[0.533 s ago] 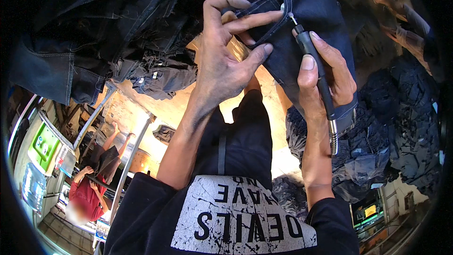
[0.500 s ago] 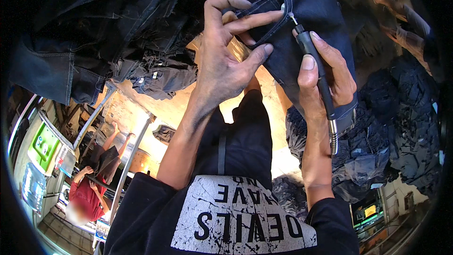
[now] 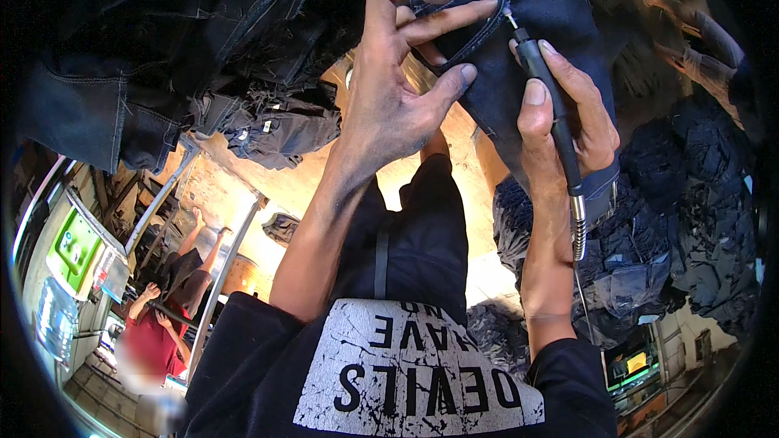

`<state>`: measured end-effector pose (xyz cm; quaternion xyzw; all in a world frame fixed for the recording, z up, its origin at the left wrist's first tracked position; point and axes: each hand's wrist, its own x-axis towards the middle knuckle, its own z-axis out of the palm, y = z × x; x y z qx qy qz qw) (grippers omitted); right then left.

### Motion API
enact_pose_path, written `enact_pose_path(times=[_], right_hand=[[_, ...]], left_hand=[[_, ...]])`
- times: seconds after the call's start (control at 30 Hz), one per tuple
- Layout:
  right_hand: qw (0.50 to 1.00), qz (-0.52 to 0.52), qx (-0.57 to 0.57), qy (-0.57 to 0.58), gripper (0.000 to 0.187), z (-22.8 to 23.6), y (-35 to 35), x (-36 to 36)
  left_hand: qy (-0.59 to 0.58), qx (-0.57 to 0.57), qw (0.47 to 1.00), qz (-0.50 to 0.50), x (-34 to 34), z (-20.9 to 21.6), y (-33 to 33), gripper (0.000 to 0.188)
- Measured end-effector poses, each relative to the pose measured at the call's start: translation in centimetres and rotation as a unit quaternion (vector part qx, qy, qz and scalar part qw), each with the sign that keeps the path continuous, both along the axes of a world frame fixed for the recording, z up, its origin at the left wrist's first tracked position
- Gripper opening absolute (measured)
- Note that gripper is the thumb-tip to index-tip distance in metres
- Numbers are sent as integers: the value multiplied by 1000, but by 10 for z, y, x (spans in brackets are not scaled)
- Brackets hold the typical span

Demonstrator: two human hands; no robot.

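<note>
A pair of dark denim jeans (image 3: 542, 0) lies stretched out in front of me at the top of the head view. My left hand (image 3: 398, 89) rests on it with the fingers spread. One stretched finger reaches to the curved, stitched pocket edge (image 3: 489, 31), while the thumb stands apart, lower down. My right hand (image 3: 568, 113) is closed round a black pen-shaped rotary grinder (image 3: 548, 89) with a metal spring sleeve at its rear end. The grinder's thin tip meets the denim beside the pocket edge, close to my left fingertip.
Dark denim garments with loose threads (image 3: 243, 40) hang at the upper left. Heaped dark fabric (image 3: 649, 219) fills the right side. A metal frame bar (image 3: 223, 284) stands at the lower left, with a seated person in a red shirt (image 3: 150, 341) beyond it.
Both hands and the grinder have shifted slightly up and to the right, along the pocket edge. A thin cable now shows below the grinder's spring sleeve.
</note>
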<state>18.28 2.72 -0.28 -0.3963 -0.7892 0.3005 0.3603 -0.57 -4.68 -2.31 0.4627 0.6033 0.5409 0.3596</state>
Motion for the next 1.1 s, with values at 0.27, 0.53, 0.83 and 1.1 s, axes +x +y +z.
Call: enact_pose_path(times=[0.27, 0.53, 0.83, 1.1], right_hand=[[986, 4, -111, 123, 26, 6, -11, 5], [986, -100, -96, 94, 34, 53, -61, 80], [979, -82, -129, 131, 28, 7, -56, 126], [996, 54, -21, 62, 28, 2, -34, 167]], left_hand=[[88, -2, 996, 17, 6, -11, -15, 77], [135, -69, 988, 11, -76, 50, 64, 82], [-225, -184, 929, 230, 139, 32, -35, 87], [-139, -266, 948, 108, 150, 14, -45, 48]])
